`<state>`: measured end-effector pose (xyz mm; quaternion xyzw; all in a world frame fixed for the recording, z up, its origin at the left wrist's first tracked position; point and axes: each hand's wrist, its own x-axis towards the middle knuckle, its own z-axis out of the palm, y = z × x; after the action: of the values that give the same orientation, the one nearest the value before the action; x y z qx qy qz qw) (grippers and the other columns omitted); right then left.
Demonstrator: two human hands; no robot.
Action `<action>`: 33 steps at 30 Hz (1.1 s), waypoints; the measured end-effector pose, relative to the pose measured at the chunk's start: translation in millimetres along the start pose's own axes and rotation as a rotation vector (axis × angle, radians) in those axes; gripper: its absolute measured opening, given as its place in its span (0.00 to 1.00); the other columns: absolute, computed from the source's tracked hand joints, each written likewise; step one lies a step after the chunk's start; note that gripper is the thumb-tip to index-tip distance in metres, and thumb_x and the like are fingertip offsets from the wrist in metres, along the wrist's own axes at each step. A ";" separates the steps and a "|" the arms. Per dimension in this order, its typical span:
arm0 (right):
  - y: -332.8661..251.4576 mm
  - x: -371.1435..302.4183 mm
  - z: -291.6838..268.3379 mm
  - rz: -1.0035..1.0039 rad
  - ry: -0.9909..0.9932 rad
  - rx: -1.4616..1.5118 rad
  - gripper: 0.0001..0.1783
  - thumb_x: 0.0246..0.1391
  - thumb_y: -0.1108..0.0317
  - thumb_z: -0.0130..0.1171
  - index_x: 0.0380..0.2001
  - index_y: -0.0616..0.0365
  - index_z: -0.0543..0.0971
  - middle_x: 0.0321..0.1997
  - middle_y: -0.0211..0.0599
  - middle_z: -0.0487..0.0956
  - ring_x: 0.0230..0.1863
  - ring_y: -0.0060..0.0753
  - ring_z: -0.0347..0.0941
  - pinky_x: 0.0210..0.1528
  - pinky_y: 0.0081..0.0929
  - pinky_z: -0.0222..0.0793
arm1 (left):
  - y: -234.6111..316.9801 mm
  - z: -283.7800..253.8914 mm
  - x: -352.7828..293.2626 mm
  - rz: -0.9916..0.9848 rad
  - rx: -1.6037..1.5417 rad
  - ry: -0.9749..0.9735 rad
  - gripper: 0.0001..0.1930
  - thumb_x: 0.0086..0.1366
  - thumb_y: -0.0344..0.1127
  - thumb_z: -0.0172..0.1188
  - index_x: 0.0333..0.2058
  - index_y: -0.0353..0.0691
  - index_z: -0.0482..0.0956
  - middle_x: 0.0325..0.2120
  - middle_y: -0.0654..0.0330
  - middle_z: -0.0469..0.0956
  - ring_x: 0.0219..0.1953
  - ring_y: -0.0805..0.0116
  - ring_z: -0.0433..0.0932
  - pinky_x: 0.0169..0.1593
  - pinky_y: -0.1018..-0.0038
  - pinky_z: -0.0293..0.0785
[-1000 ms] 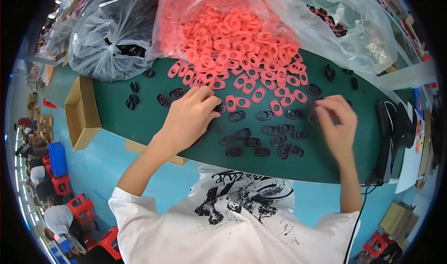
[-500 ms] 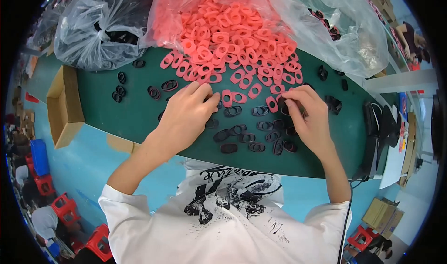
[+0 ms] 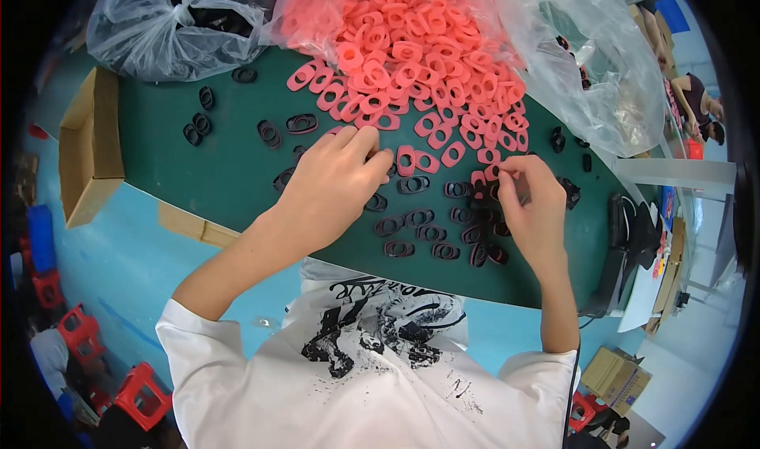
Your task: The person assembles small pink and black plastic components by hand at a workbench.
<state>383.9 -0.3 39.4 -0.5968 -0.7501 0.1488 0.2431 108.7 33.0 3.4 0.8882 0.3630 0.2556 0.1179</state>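
My left hand (image 3: 336, 181) is closed, its fingers curled down at the near edge of the pink pieces; its fingertips and anything in them are hidden. On the right, my right hand (image 3: 534, 203) pinches with thumb and forefinger, a small black piece (image 3: 482, 196) at the fingertips. Flat pink oval rings (image 3: 427, 161) lie loose between the hands, spilling from a large heap (image 3: 412, 53). Nearer to me, several black oval pieces with ring openings (image 3: 431, 233) are spread on the green table (image 3: 198, 203).
The pink heap comes out of a clear plastic bag (image 3: 309, 21). A tied clear bag (image 3: 178, 37) stands far left, another clear bag (image 3: 586, 69) far right. An open cardboard box (image 3: 95, 148) sits at the left edge. A black device with cables (image 3: 625, 235) is at the right edge.
The view has shifted, so table things sit farther right in it. The black piece at my right fingertips is lower, nearer to me. My left hand stays curled beside the pink rings.
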 end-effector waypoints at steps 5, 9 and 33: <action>-7.4 -10.8 -13.0 -0.137 -0.061 -0.118 0.12 0.50 0.79 0.63 0.39 0.60 0.79 0.41 0.38 0.79 0.34 0.34 0.77 0.34 0.28 0.73 | -1.0 -3.1 3.8 0.011 0.010 -0.035 0.08 0.52 0.26 0.64 0.32 0.33 0.77 0.31 0.56 0.71 0.35 0.59 0.74 0.40 0.65 0.72; -13.7 -5.6 -3.6 -0.117 -0.126 -0.141 0.14 0.47 0.76 0.68 0.40 0.59 0.80 0.40 0.38 0.78 0.36 0.39 0.76 0.34 0.32 0.72 | -2.9 -2.4 3.1 -0.018 -0.033 -0.049 0.08 0.52 0.26 0.65 0.31 0.34 0.78 0.31 0.56 0.71 0.36 0.59 0.74 0.40 0.65 0.73; 2.2 -6.0 -8.1 -0.316 -0.210 -0.132 0.16 0.39 0.76 0.72 0.34 0.64 0.79 0.47 0.40 0.80 0.47 0.47 0.75 0.49 0.39 0.72 | -1.4 -6.6 3.8 -0.029 -0.055 -0.082 0.07 0.52 0.25 0.65 0.29 0.33 0.77 0.33 0.56 0.72 0.38 0.58 0.72 0.41 0.65 0.73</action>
<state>391.1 -6.0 43.9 -0.4675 -0.8638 0.1205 0.1442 106.7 36.9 9.8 0.8890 0.3636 0.2270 0.1610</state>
